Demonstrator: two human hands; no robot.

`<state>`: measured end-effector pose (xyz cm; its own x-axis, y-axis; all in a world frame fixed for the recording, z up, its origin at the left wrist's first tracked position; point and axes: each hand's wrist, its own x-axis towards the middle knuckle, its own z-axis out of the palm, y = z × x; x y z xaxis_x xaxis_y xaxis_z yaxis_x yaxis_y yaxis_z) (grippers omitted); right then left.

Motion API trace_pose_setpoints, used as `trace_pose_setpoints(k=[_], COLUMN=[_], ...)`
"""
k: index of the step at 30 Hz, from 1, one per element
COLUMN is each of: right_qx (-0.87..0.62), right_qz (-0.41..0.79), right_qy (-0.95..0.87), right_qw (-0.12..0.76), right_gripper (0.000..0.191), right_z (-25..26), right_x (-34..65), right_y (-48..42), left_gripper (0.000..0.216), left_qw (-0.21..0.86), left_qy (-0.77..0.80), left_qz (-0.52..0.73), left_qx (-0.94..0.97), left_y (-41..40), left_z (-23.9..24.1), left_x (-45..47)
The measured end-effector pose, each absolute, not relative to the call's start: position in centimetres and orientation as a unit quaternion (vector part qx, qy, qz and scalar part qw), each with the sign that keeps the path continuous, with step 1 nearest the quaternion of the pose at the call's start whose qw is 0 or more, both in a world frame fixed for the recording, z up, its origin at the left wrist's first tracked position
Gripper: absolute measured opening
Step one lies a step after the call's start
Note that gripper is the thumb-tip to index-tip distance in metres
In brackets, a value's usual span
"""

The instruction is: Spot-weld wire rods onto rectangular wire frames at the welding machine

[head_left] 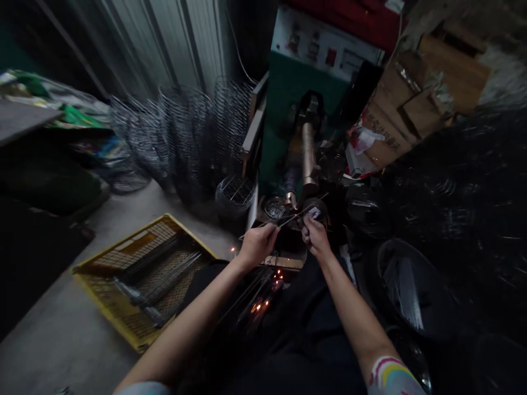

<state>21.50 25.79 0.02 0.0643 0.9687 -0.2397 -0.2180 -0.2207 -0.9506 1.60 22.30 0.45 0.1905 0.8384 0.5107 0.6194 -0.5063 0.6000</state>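
My left hand (258,244) is closed on thin metal wires (284,221) that reach up and right toward the copper electrode (308,156) of a green welding machine (288,104). Close beside it, my right hand (315,235) pinches the same wires near the electrode tip. Orange sparks (263,299) lie scattered on my dark lap just below the hands. More loose wires (247,299) rest across my lap.
A yellow plastic crate (123,307) with wire bundles sits on the concrete floor at left. Several stacks of round wire baskets (185,137) stand behind it. Cardboard boxes (395,115) are at upper right. A black tub (415,296) and dark wire piles fill the right.
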Motion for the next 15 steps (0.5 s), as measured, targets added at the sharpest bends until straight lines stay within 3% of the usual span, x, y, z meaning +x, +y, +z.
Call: trace_pose_setpoints(k=[4, 8, 12, 15], right_qx=[-0.568, -0.569, -0.564, -0.568], right_qz=[0.603, 0.628, 0.620, 0.612], right_qy=[-0.404, -0.482, -0.515, -0.527], right_qw=[0.388, 0.224, 0.180, 0.158], right_gripper=[0.058, 0.052, 0.048, 0.048], right_z=[-3.2, -6.2, -7.1, -6.2], right_x=[21.3, 21.6, 22.1, 21.5], right_y=[19.8, 14.2, 12.0, 11.7], left_gripper=[0.028, 0.022, 0.022, 0.031], left_qw=[0.021, 0.039, 0.105, 0.138], left_qy=[0.456, 0.527, 0.744, 0.805], left_qz=[0.322, 0.294, 0.450, 0.544], left_qx=[0.830, 0.796, 0.481, 0.191], left_y=[18.2, 13.6, 10.2, 8.5], left_z=[-0.9, -1.7, -3.6, -6.8], left_x=[-1.8, -9.5, -19.1, -24.9])
